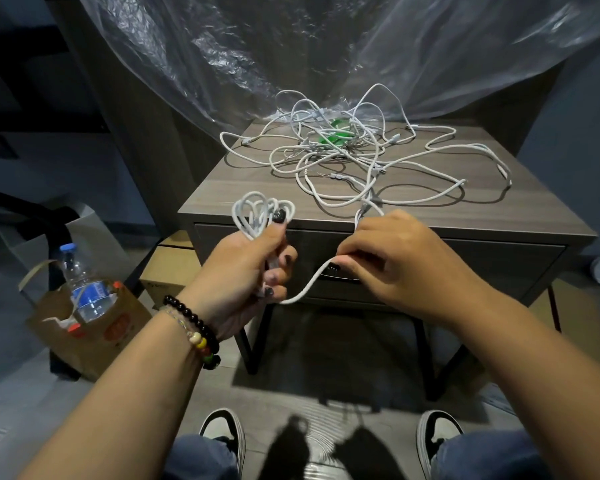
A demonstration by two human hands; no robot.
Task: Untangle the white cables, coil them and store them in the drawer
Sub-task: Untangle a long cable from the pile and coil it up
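A tangle of white cables (354,157) lies spread over the top of a grey-brown nightstand (229,188). My left hand (246,271) grips a small coil of white cable (257,213), its loops sticking up above my fist. From that hand a strand (309,285) sags and runs to my right hand (392,258), which pinches it in front of the drawer. The cable continues from my right hand up into the tangle. The drawer (499,261) is closed, its handle mostly hidden behind my right hand.
A green object (336,135) lies under the tangle at the back. Clear plastic sheeting (291,46) hangs behind the nightstand. A paper bag (94,327) with a water bottle (84,285) stands on the floor at left, beside a cardboard box (170,268). My shoes (222,434) are below.
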